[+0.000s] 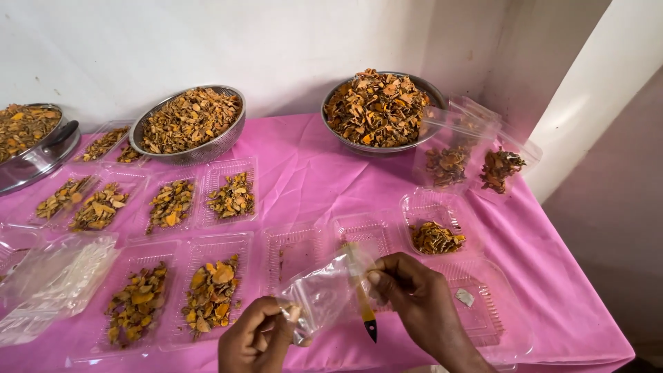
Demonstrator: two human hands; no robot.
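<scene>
Both hands, left [254, 340] and right [414, 298], pinching a small clear plastic bag [323, 293] above the pink tablecloth [304, 173].

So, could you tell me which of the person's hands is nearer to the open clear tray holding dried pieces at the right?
Right. The right hand is just below and left of that tray; the left hand is farther left, at the clear bag's lower corner.
</scene>
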